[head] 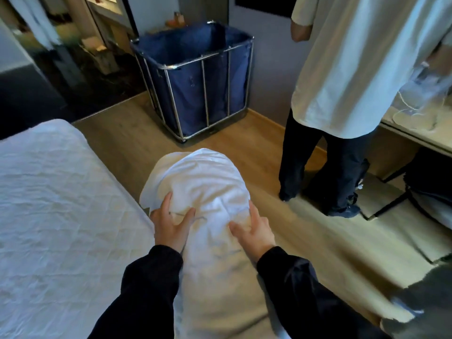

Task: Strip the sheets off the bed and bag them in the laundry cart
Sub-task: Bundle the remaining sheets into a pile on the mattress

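Down in front, close to the body, is a big white bundle [203,182] of sheets. It is soft and puffy, long like a fat roll, with a round far end and many small creases. It is off the bed [49,192] and not in the cart [190,89]. It is held up over the floor [127,133], just beside the bed's edge.

The left hand [171,226] lies on the left side of the bundle. Its fingers are spread wide and press into the cloth. The right hand [255,232] lies on the right side the same way, fingers wide apart and flat on the cloth. Neither hand is closed round a fold. Both arms wear dark, loose sleeves [146,289].

The bed is on the left. Its top is white and bumpy, stitched in little diamond shapes, with a round corner.

The cart stands well away, past the bundle, by the grey wall. It is a deep box shape. Its bag is dark blue cloth, and it hangs in a shiny metal frame with thin straight bars. The bag's mouth is open at the top.

The floor is smooth light wood.

On the right a person [354,69] stands with their back turned. They wear a loose pale shirt and wide dark trousers. They face a flat, pale desk [415,133] with a thin white cord on it.
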